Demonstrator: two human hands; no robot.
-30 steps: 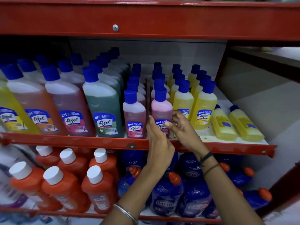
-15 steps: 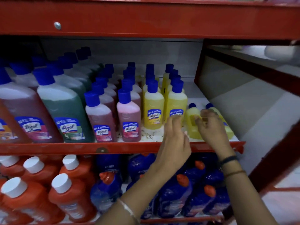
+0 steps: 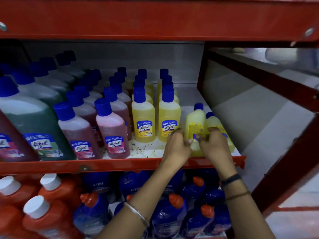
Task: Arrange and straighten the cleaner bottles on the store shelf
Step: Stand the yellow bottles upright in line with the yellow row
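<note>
Now both hands on one small yellow bottle [image 3: 194, 130] at the shelf's [image 3: 120, 165] right end. Left hand [image 3: 177, 145] fingers curl on its left side, right hand [image 3: 214, 145] on its right; a second bottle [image 3: 211, 120] lies just behind the right fingertips. Advice: stand it upright, label outward, beside the yellow row [image 3: 169, 116].
</note>
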